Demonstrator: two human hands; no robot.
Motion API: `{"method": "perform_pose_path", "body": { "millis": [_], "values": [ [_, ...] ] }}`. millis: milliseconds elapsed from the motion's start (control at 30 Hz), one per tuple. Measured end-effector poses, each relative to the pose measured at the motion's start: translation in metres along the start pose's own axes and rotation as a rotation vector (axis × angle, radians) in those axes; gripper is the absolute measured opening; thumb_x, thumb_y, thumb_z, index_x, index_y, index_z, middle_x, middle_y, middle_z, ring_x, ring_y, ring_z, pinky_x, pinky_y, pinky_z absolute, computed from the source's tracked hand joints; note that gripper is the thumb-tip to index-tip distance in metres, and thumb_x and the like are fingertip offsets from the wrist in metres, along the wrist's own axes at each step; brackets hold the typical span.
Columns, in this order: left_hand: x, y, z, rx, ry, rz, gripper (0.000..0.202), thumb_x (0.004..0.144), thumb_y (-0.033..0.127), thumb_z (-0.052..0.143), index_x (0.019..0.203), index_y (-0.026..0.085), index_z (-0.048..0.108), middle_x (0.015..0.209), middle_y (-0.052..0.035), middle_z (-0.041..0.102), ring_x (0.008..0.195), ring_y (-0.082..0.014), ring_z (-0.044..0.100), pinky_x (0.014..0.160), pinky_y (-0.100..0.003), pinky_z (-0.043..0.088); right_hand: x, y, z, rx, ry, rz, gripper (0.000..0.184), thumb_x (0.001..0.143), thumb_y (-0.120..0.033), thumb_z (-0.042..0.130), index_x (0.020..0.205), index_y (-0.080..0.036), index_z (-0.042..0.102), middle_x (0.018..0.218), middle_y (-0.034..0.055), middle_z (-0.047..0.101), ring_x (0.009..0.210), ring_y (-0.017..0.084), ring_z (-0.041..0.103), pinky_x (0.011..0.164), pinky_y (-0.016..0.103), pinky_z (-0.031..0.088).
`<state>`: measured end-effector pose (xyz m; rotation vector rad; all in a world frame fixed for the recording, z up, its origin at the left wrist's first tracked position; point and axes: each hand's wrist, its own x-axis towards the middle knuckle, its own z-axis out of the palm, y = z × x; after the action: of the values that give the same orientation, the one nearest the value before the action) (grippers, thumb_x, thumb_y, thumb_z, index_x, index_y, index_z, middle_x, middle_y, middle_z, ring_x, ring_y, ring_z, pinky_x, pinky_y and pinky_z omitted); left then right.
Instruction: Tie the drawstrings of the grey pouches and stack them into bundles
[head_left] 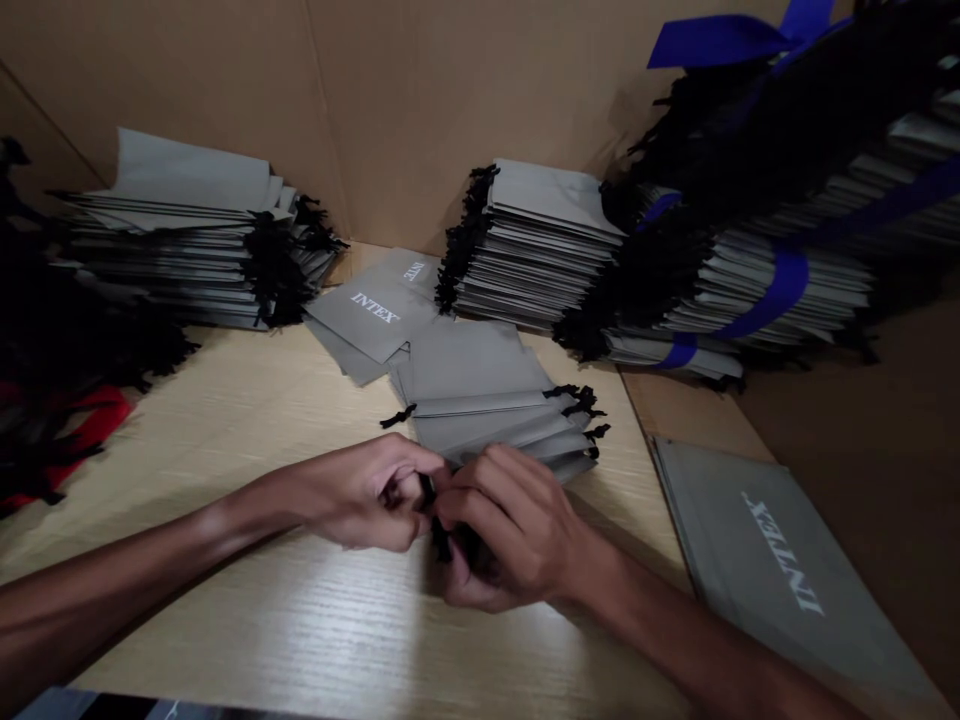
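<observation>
Pinching a black drawstring cord [439, 530] between left hand [360, 492] and right hand [510, 530], both pressed close above the tabletop [247, 440], just beside loose grey INTEX pouches [480, 400]; risk of a slack hold losing the cord, or a hard tug dragging the pile.

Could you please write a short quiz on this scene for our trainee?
1. True or false: the black drawstring cord is between the left hand and the right hand.
2. Multiple choice: what colour is the ribbon across the stacked grey pouches on the right? A) red B) blue C) white
3. Short answer: what word is printed in white on the large grey pouch at the lower right?

Key: 1. True. 2. B. 3. INTEX.
</observation>
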<state>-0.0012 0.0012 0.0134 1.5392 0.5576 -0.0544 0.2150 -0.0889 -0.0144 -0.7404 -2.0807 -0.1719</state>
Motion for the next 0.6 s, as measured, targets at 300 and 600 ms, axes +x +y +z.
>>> {"method": "perform_pose_path", "body": {
  "millis": [300,600],
  "values": [
    [-0.001,0.007,0.0,-0.139,0.029,0.061,0.025,0.094,0.041,0.079,0.097,0.022,0.063,0.053,0.0093,0.057,0.037,-0.0077,0.043,0.038,-0.017,0.034,0.001,0.001,-0.001,-0.01,0.054,0.082,0.024,0.085,-0.011,0.066,0.107,-0.02,0.063,0.088,0.0063,0.072,0.073,0.021,0.06,0.061,0.036,0.048],
    [0.003,-0.006,0.001,-0.109,0.167,0.063,0.049,0.089,0.057,0.093,0.109,0.024,0.062,0.08,0.0054,0.07,0.058,-0.0129,0.068,0.039,-0.015,0.046,-0.002,0.009,-0.007,-0.039,-0.04,0.121,0.011,0.103,-0.022,0.069,0.113,-0.02,0.065,0.096,0.0075,0.076,0.08,0.022,0.065,0.067,0.036,0.052]
  ]
}}
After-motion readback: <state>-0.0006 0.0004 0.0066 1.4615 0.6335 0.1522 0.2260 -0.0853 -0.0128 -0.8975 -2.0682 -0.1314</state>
